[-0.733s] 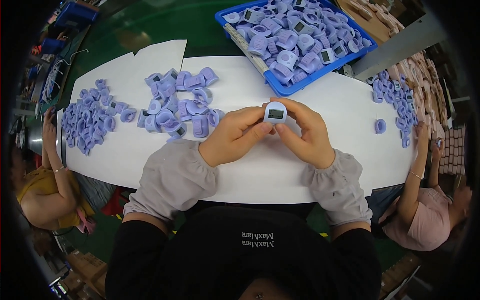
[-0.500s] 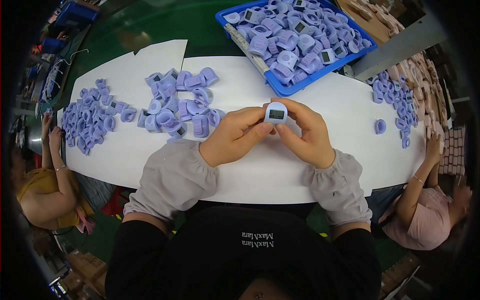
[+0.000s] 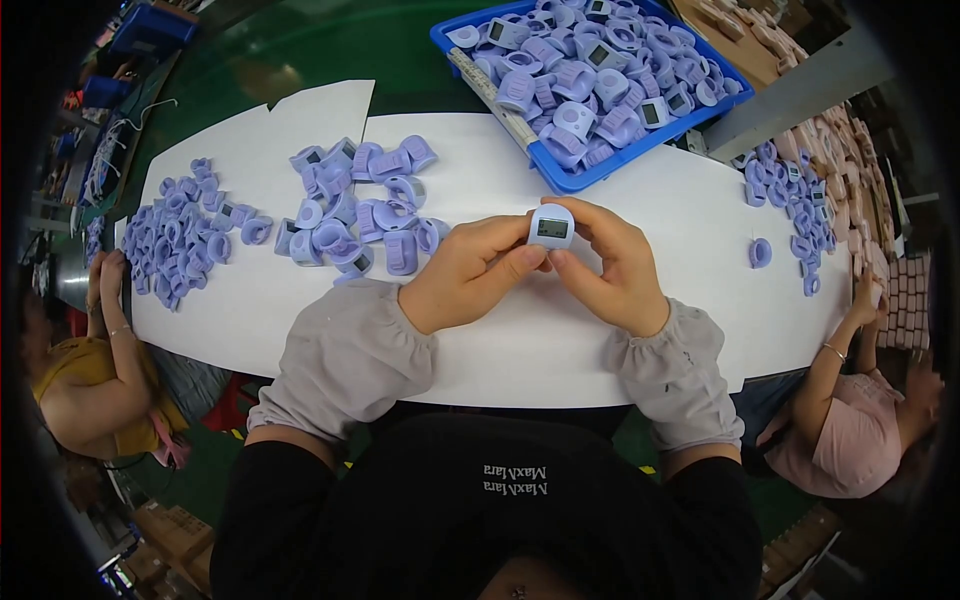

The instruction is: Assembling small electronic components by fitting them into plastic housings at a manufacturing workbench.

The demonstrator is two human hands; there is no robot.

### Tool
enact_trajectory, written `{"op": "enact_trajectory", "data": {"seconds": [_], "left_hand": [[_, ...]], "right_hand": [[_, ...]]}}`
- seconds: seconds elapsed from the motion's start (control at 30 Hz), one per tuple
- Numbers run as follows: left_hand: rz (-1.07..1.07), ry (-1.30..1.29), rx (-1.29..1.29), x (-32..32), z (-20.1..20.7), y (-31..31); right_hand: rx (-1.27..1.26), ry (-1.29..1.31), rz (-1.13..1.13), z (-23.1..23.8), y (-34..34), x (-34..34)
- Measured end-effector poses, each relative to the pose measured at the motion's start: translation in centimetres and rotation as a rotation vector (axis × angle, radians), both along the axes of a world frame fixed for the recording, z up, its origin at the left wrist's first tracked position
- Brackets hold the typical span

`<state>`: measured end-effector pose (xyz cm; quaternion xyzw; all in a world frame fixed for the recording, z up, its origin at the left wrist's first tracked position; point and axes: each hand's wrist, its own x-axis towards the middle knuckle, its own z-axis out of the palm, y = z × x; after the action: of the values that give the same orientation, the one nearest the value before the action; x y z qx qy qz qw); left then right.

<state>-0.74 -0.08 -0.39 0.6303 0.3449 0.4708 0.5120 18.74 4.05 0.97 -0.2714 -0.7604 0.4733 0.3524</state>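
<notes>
Between both hands I hold a small lilac ring-shaped device with a display (image 3: 552, 227), its grey screen facing up toward me. My left hand (image 3: 472, 270) grips its left side, thumb at the lower edge and fingers behind. My right hand (image 3: 617, 268) closes on the right side, with the thumb at the lower corner. The fingers behind the device are partly hidden. To the left of my left hand lies a loose heap of similar lilac ring-shaped devices (image 3: 338, 215) on the white table covering (image 3: 520, 360).
A blue tray (image 3: 575, 183) full of lilac devices stands at the back. More heaps of them lie at far left (image 3: 175, 240) and far right (image 3: 790, 195). A grey metal post (image 3: 800, 95) rises beside the tray. A co-worker (image 3: 95, 385) sits left, another (image 3: 850, 420) right.
My hands and the device stay in place; marks on its screen look slightly different. The left co-worker's hands have shifted, and the right co-worker's arm has moved a little.
</notes>
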Motion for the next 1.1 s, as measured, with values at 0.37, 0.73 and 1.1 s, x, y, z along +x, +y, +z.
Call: {"op": "enact_trajectory", "data": {"seconds": [0.37, 0.73, 1.1], "left_hand": [[0.0, 0.008, 0.01, -0.04, -0.27, 0.11], [0.006, 0.014, 0.022, -0.03, -0.39, 0.06], [0.014, 0.01, 0.0, 0.11, 0.02, -0.06]], "right_hand": [[-0.054, 0.023, 0.021, -0.26, 0.06, 0.02], [-0.056, 0.035, 0.034, -0.29, 0.05, 0.09], [-0.029, 0.048, 0.024, -0.22, 0.04, -0.02]]}}
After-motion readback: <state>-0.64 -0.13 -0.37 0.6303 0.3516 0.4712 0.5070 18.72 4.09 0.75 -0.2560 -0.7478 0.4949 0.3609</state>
